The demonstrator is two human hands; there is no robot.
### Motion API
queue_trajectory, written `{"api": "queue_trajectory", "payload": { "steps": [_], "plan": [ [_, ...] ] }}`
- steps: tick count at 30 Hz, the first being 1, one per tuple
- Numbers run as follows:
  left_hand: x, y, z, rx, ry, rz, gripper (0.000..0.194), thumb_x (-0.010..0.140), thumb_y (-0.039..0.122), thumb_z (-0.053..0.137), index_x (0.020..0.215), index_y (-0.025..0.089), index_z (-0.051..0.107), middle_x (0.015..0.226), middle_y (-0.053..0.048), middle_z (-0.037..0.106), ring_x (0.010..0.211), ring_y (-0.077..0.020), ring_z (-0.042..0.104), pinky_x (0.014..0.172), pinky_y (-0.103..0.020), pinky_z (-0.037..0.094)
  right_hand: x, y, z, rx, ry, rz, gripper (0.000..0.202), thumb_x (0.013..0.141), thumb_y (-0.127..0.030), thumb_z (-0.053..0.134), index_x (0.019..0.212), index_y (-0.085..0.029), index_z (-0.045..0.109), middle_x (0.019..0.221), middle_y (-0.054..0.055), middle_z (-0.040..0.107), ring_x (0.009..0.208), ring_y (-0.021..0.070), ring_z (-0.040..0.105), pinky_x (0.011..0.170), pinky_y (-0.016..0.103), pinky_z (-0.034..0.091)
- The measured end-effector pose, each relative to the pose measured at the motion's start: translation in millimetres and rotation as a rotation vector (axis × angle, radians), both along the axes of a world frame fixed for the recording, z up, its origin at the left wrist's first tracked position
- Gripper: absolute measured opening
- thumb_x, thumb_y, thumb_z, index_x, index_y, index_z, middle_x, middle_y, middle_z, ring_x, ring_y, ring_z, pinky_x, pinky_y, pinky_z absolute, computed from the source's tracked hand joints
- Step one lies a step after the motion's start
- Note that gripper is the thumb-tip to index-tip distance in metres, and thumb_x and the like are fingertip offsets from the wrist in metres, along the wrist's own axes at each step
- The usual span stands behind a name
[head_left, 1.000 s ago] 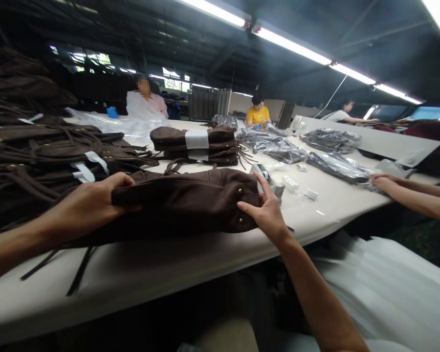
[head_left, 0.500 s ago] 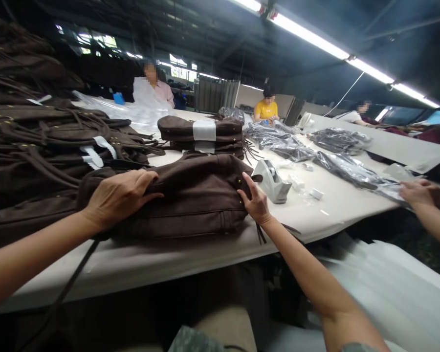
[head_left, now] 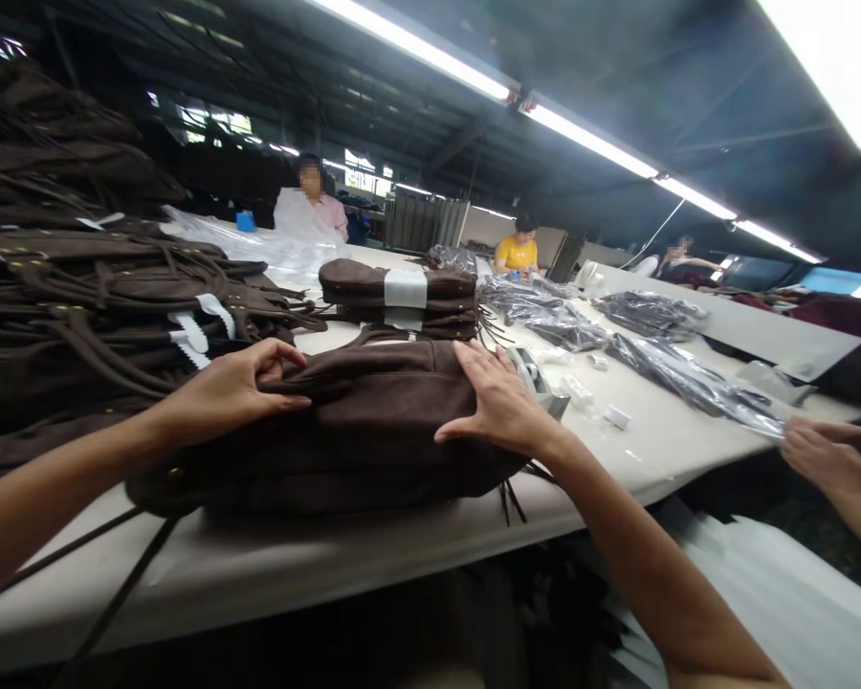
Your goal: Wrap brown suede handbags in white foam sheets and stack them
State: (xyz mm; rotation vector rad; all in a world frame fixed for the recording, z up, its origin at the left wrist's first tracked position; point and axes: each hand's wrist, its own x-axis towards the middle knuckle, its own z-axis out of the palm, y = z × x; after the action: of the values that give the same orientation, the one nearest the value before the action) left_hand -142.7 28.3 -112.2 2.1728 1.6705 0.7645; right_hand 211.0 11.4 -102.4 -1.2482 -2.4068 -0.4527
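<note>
A dark brown bag (head_left: pixel 380 431) lies on its side along the near edge of the pale table (head_left: pixel 660 431). My left hand (head_left: pixel 236 388) grips the bag's upper edge at its left part, thumb and fingers pinching the material. Spread over the right end of the bag is my right hand (head_left: pixel 498 402), its fingers flat on top and thumb apart on the near side. Thin straps hang from the bag at both ends. Just behind it stands a stack of brown bags (head_left: pixel 437 287) with a white band around it.
Piled brown bags (head_left: pixel 100 297) with white tags fill the left. A tape dispenser (head_left: pixel 545 383) stands partly behind my right hand. Plastic-wrapped bags (head_left: pixel 689 373) lie at right, where another person's hands (head_left: pixel 825 455) hold one. Other people sit farther back.
My right hand has gone from pinching the bag's right end to lying spread over it. The bag's near side has turned, and its left end sits lower.
</note>
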Motion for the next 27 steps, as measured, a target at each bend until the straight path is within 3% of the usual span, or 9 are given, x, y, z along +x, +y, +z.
{"api": "queue_trajectory", "payload": {
  "steps": [4,6,9,12,14,17,22,25,27],
  "plan": [
    [3,-8,-10.2,0.281,0.192,-0.01,0.051,0.079,0.057,0.06,0.118,0.024,0.062,0.086,-0.001,0.068,0.077,-0.0206,0.064,0.07,-0.029,0.046,-15,14,-10.1,-0.068,-0.029,-0.04,0.128,0.057,-0.072,0.078,0.155,-0.012,0.02,0.148,0.023,0.039,0.141,0.0391,0.032,0.116,0.062,0.014],
    [2,-12,-16.3,0.448,0.25,-0.07,0.043,0.086,0.056,0.054,0.115,0.026,0.067,0.1,-0.004,0.073,0.087,-0.0226,0.068,0.076,-0.031,0.048,-17,22,-14.4,-0.024,-0.031,-0.069,0.129,0.055,-0.068,0.081,0.155,-0.015,0.02,0.15,0.023,0.036,0.143,0.0401,0.026,0.116,0.063,0.012],
    [-1,-17,-23.2,0.59,0.347,-0.13,0.037,0.092,0.051,0.049,0.11,0.028,0.072,0.092,-0.002,0.074,0.082,-0.02,0.069,0.07,-0.029,0.047,-17,35,-16.0,0.034,-0.065,-0.035,0.128,0.054,-0.066,0.083,0.154,-0.015,0.022,0.15,0.021,0.036,0.144,0.0402,0.022,0.117,0.063,0.004],
    [-3,-21,-26.4,0.693,0.424,-0.141,0.034,0.094,0.048,0.049,0.108,0.027,0.073,0.083,-0.001,0.073,0.072,-0.0172,0.067,0.064,-0.028,0.046,-17,40,-13.8,0.034,-0.072,0.04,0.12,0.059,-0.065,0.081,0.152,-0.013,0.026,0.138,0.02,0.049,0.134,0.0367,0.041,0.118,0.062,0.002],
    [-2,-21,-28.1,0.751,0.459,-0.134,0.033,0.095,0.045,0.049,0.106,0.026,0.074,0.08,-0.001,0.072,0.069,-0.017,0.066,0.063,-0.029,0.045,-17,37,-13.0,0.037,-0.042,0.06,0.108,0.065,-0.061,0.079,0.149,-0.014,0.031,0.129,0.017,0.056,0.123,0.0342,0.051,0.118,0.062,0.006],
    [3,-16,-32.7,0.759,0.521,-0.123,0.035,0.097,0.041,0.044,0.104,0.026,0.074,0.076,-0.002,0.072,0.066,-0.0173,0.063,0.062,-0.03,0.044,-15,22,-18.4,0.078,0.007,0.079,0.091,0.071,-0.052,0.079,0.144,-0.016,0.039,0.122,0.014,0.06,0.114,0.0331,0.055,0.116,0.062,0.015],
    [8,-5,-43.0,0.765,0.531,-0.155,0.031,0.097,0.033,0.044,0.102,0.028,0.074,0.069,-0.001,0.07,0.062,-0.0169,0.061,0.058,-0.03,0.042,-10,-7,-44.1,0.108,0.026,0.051,0.086,0.078,-0.054,0.073,0.144,-0.012,0.037,0.12,0.017,0.059,0.114,0.0333,0.054,0.116,0.06,0.019],
    [5,-12,-46.1,0.859,0.473,-0.168,0.024,0.095,0.031,0.05,0.101,0.028,0.074,0.07,0.001,0.07,0.063,-0.015,0.061,0.06,-0.028,0.043,-7,-15,-59.8,0.116,0.058,0.026,0.086,0.081,-0.06,0.067,0.144,-0.01,0.038,0.118,0.017,0.06,0.111,0.0326,0.055,0.115,0.057,0.024],
    [2,-23,-46.7,0.946,0.44,-0.158,0.02,0.093,0.03,0.056,0.102,0.026,0.073,0.07,0.001,0.069,0.064,-0.0136,0.061,0.061,-0.027,0.043,-6,-17,-69.9,0.146,0.051,0.072,0.072,0.086,-0.054,0.063,0.139,-0.01,0.043,0.111,0.015,0.063,0.104,0.0303,0.057,0.113,0.056,0.026]
  ]
}}
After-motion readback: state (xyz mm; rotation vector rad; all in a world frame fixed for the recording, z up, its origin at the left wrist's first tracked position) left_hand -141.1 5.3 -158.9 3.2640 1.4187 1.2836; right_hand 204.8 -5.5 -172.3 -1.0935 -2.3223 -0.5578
